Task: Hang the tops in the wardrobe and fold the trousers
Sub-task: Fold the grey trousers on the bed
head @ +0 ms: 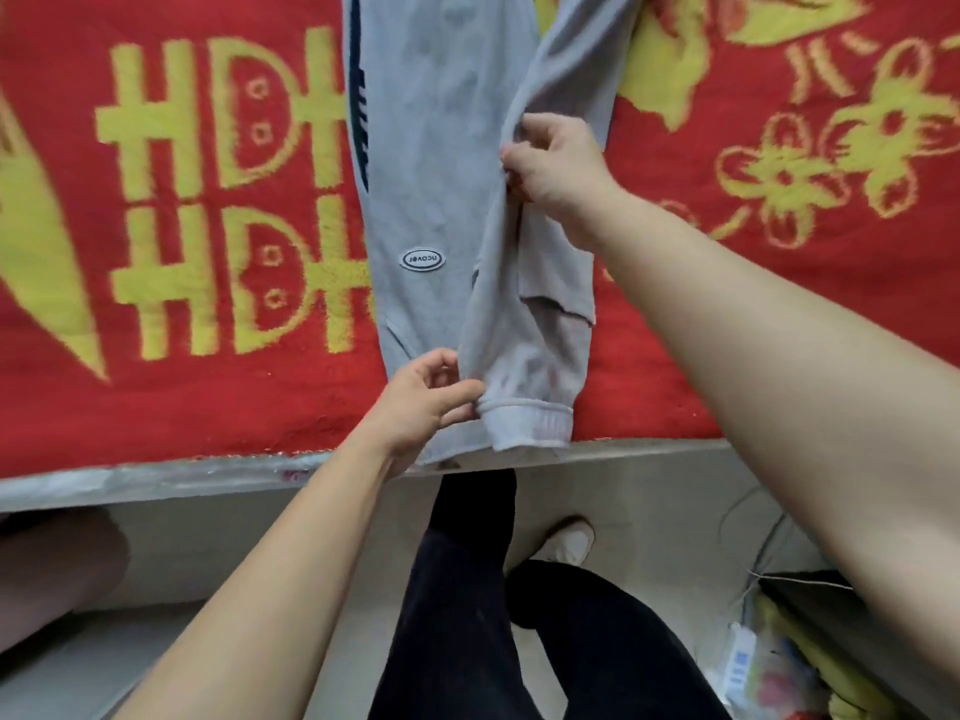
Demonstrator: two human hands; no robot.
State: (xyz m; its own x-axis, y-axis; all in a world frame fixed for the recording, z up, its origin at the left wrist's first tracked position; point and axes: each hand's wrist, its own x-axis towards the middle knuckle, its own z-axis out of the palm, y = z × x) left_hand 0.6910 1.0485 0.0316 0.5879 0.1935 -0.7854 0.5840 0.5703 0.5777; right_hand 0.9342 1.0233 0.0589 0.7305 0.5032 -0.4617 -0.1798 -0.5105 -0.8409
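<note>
Grey trousers (441, 200) lie lengthwise on the red blanket (182, 407), their banded end at its near edge. The left hand (421, 402) pinches that end. The right hand (556, 163) grips a fold farther up the blanket.

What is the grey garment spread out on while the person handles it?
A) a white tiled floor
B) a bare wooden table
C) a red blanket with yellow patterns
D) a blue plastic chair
C: the grey fabric trousers lie flat on a red fleecy blanket with yellow patterns, where the left hand and the right hand both pinch the cloth.
</note>
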